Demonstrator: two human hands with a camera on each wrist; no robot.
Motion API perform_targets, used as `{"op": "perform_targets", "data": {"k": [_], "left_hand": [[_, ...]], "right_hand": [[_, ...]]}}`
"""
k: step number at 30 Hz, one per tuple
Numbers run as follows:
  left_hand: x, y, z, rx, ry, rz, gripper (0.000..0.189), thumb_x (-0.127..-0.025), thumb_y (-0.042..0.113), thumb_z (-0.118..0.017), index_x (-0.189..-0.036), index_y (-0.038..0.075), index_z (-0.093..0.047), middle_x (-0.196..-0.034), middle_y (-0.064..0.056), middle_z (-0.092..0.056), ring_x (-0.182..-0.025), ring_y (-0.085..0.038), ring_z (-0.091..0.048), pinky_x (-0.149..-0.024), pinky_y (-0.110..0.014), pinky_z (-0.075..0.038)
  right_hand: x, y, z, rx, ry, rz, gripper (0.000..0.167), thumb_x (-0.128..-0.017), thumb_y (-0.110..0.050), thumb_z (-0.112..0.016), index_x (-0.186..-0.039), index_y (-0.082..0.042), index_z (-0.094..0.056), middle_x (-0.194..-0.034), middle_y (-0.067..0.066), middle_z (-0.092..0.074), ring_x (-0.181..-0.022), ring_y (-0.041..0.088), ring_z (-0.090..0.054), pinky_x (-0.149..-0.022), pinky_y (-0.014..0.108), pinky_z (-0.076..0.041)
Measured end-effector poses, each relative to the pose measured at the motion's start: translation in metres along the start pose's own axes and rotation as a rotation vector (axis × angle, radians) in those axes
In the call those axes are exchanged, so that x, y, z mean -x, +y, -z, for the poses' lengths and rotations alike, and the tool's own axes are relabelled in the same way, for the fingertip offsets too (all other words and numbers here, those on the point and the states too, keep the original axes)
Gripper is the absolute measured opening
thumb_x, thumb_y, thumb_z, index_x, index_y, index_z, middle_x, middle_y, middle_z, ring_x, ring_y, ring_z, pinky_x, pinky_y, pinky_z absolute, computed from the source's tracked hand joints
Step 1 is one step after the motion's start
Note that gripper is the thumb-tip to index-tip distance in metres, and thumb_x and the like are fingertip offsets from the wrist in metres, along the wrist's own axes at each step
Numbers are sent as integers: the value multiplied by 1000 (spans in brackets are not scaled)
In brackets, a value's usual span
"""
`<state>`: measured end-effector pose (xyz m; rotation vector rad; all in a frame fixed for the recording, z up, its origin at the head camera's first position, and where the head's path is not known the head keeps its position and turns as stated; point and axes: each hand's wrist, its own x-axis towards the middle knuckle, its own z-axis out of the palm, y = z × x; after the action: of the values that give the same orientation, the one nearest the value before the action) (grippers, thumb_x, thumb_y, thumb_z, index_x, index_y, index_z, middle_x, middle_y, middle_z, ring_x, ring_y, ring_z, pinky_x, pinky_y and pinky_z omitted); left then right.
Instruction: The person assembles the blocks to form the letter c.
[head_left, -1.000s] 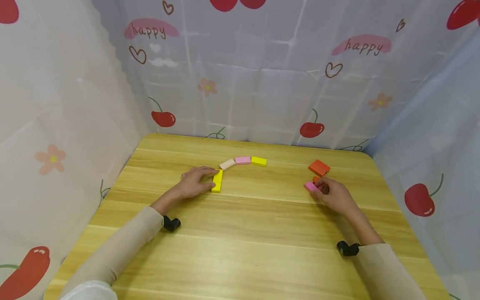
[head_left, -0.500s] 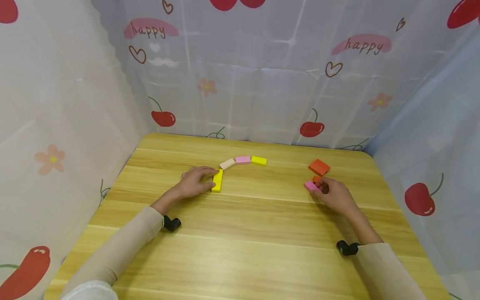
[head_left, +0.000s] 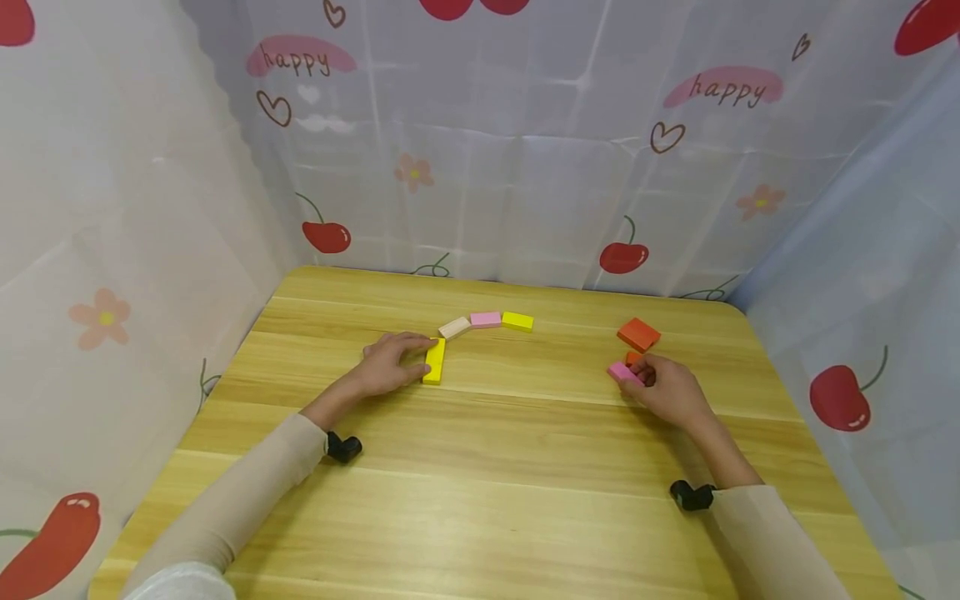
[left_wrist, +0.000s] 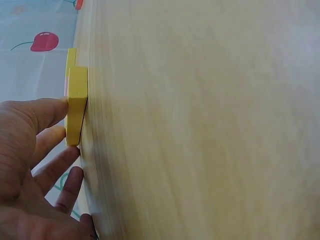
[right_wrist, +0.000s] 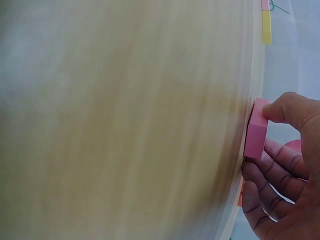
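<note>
My left hand point(head_left: 389, 364) is at a yellow block point(head_left: 434, 362) lying on the wooden table, its thumb and forefinger on the block. The left wrist view shows the thumb on the face of this yellow block point(left_wrist: 76, 107) and the other fingers spread past its end. At the right, my right hand point(head_left: 670, 388) pinches a pink block point(head_left: 625, 373) low over the tabletop. In the right wrist view the thumb presses one side of the pink block point(right_wrist: 257, 129), with the fingers under its near end. An orange block point(head_left: 633, 358) peeks out behind the right fingers, mostly hidden.
A beige block point(head_left: 454, 327), a pink block point(head_left: 486, 320) and a second yellow block point(head_left: 517, 322) form a curved row leading from the left hand's block. Orange blocks point(head_left: 638, 334) lie beyond the right hand. A printed curtain point(head_left: 517, 192) encloses the table's back and sides.
</note>
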<state>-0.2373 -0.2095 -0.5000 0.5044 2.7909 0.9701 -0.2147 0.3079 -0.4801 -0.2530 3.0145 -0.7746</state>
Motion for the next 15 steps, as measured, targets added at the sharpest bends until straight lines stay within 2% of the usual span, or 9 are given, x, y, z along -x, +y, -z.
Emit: {"op": "perform_targets", "data": {"k": [15], "left_hand": [[1, 2, 0, -4, 4, -4, 53, -103, 35, -72, -154, 27, -61, -163, -7, -55, -150, -41, -44, -109, -66, -28]], "right_hand": [[0, -10, -1, 0, -2, -3, 37, -94, -30, -81, -116, -1, -71, -102, 13, -75, -90, 24, -66, -82, 38, -51]]}}
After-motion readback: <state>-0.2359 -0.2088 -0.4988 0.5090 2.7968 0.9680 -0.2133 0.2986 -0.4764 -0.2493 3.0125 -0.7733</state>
